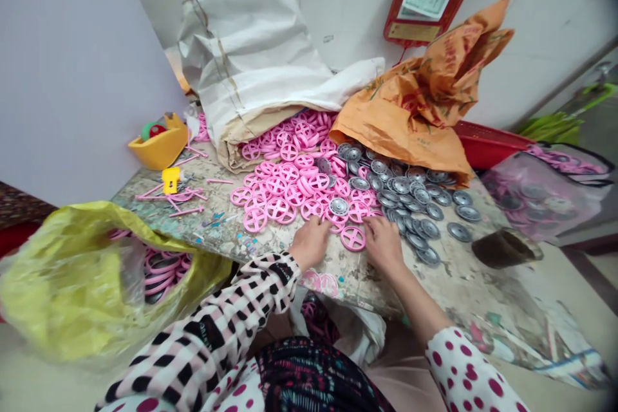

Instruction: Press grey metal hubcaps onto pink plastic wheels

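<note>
My left hand (309, 244) rests at the front edge of a pile of pink plastic wheels (279, 209), fingers curled and closed. Its fingertips touch the pile, and whatever they hold is hidden. To the right, my right hand (385, 243) reaches down with its fingers apart, between the pink pile and grey plastic discs (400, 185). A single pink spoked wheel (353, 238) lies flat between my hands, close to the right fingertips. Just above it, one grey disc (338, 206) sits on top of the pink wheels.
Behind the piles lie a white sack (261, 32) and an orange sack (410, 109), mouths facing me. Pink rods (188, 196) and a yellow holder (161, 145) are at left. A yellow bag (62, 283) hangs by the table's left edge. A dark cup (502, 248) lies right.
</note>
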Demonstrator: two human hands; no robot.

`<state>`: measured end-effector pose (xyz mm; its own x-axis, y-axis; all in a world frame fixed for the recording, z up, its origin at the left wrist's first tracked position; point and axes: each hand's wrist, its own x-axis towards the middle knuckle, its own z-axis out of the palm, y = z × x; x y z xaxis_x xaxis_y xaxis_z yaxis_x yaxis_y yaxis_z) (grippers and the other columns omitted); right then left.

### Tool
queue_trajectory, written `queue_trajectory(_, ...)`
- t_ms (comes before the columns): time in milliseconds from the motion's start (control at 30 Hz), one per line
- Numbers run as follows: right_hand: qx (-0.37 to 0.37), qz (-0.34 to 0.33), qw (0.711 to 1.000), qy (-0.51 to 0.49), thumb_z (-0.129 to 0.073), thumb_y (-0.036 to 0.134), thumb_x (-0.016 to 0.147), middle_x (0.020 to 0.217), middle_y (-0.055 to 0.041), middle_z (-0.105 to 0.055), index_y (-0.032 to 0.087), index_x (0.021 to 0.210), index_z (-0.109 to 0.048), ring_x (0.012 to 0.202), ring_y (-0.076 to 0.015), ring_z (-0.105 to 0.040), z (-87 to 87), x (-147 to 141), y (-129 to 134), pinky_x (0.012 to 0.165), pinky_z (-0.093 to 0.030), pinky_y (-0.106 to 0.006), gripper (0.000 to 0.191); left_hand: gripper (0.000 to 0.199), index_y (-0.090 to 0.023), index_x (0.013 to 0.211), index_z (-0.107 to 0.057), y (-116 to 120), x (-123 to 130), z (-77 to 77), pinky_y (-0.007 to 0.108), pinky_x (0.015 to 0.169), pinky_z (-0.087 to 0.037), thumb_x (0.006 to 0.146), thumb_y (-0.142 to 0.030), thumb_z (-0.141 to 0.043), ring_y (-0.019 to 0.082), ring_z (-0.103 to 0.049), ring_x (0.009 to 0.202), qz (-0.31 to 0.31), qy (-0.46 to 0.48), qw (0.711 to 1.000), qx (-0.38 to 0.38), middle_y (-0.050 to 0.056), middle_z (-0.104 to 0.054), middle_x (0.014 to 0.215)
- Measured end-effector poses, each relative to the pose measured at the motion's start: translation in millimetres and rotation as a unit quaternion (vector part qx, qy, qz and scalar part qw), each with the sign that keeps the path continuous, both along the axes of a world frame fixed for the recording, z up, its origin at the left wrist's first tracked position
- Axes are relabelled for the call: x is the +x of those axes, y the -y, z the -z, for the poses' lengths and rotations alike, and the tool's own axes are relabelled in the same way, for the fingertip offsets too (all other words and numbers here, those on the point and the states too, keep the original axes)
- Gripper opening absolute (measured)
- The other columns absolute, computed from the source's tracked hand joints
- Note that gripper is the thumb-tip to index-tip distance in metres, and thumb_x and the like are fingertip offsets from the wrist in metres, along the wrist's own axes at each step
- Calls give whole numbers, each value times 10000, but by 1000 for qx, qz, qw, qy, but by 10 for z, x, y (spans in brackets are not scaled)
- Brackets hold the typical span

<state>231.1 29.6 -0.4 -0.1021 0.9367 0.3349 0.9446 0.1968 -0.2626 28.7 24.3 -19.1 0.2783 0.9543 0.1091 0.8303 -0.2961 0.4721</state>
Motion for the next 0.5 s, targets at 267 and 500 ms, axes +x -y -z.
queue_trajectory(267,-33,-34,999,21,-403,280,956,1148,-123,-628,132,1165,-621,1089,-244,-516,-92,-274,-398,958,-338,-377,337,220,-197,994,-622,84,-106,-54,277,703,-395,908,-227,-422,186,-535,880,65,-56,996,25,63,-555,995)
queue_trajectory(500,-147,-113,980,76,-537,451,900,1239,-100,-576,192,1244,-592,1103,-244,-526,-116,-582,-312,934,-382,-325,435,184,-181,924,-622,353,-370,-73,269,700,-382,907,-240,-450,171,-520,836,119,-71,990,17,48,-572,933)
